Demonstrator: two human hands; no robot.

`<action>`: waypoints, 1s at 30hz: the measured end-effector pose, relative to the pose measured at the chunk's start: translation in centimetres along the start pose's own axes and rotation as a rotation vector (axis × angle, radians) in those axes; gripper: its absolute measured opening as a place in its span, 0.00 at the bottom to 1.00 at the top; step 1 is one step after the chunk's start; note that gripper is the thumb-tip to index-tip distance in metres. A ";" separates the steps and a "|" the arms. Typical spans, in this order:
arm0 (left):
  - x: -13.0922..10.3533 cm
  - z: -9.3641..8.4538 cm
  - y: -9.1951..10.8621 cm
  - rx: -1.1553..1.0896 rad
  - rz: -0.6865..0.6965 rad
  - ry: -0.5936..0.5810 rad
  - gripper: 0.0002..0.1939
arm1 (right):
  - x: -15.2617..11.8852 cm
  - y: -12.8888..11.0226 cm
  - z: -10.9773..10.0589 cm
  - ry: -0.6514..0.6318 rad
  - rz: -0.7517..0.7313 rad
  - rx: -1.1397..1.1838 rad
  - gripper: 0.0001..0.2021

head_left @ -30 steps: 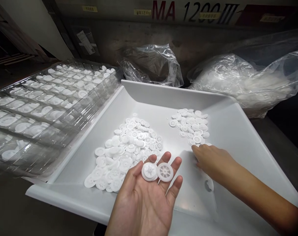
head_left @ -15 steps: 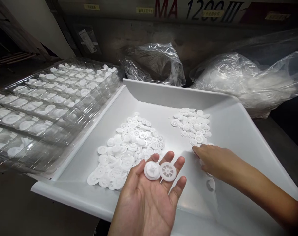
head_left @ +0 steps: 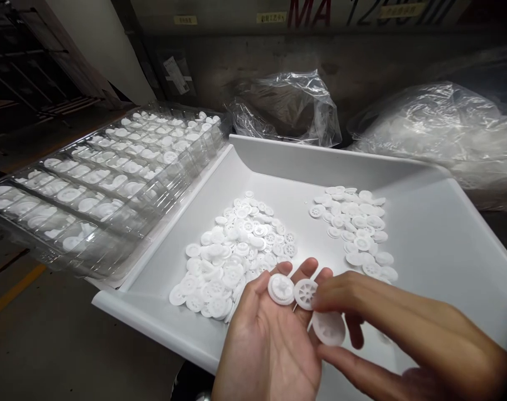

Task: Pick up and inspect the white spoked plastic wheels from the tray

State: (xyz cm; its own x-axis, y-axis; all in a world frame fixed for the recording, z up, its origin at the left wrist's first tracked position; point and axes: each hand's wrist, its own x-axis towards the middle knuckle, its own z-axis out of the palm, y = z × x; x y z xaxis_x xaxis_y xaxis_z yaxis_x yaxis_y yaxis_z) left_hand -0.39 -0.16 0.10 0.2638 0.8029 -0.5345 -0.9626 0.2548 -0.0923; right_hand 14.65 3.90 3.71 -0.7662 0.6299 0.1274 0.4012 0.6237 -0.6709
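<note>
My left hand lies palm up over the near edge of a white tray, with two white plastic gears resting on its fingers. My right hand sits just beside it, pinching a third white gear at the left hand's fingertips. In the tray lie a large heap of white gears on the left and a smaller pile of gears on the right.
Clear plastic blister trays holding white gears in pockets stand left of the white tray. Crumpled clear plastic bags and a bag of white parts lie behind it, against a grey machine wall. Bare floor with a yellow line shows at lower left.
My right hand left the tray floor by the smaller pile and came to my left hand, now holding a gear. The view shifted left, so the tray sits further right.
</note>
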 end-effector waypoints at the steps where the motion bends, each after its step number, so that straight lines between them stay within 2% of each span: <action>1: 0.0 0.1 0.0 0.002 -0.004 -0.003 0.09 | 0.1 0.1 0.3 -0.005 0.012 0.027 0.21; 3: 0.0 0.4 0.1 0.015 0.006 0.005 0.09 | 0.1 0.5 0.6 0.008 -0.011 0.054 0.19; 5: 0.0 0.9 0.0 0.016 0.034 0.074 0.09 | 0.1 0.9 0.9 0.042 -0.031 0.052 0.16; 8: 0.2 1.6 0.0 0.005 0.062 0.177 0.10 | -0.1 1.1 1.2 0.073 0.006 0.025 0.17; 11: 0.4 2.0 -0.1 -0.020 0.062 0.193 0.09 | -0.1 1.4 1.6 0.111 0.022 -0.012 0.20; 17: 0.5 2.3 0.0 -0.044 0.083 0.255 0.10 | 0.0 2.0 2.0 0.185 0.050 0.010 0.18; 20: 0.4 1.8 0.1 -0.056 0.077 0.220 0.09 | 0.0 1.9 2.1 0.193 0.074 0.053 0.17; 24: 0.3 1.1 0.4 -0.046 0.045 0.076 0.10 | 0.0 1.6 2.2 0.199 0.107 0.032 0.18; 30: 0.4 1.2 0.4 -0.066 0.037 0.102 0.11 | -0.1 0.9 2.0 0.187 0.197 0.090 0.21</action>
State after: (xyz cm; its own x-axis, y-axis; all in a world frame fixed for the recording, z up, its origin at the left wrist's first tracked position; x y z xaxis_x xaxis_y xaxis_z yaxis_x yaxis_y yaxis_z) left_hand -0.64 0.92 0.84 0.2238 0.7509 -0.6213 -0.9743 0.1878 -0.1240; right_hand 14.06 3.46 1.65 -0.5688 0.8144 0.1149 0.4808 0.4426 -0.7569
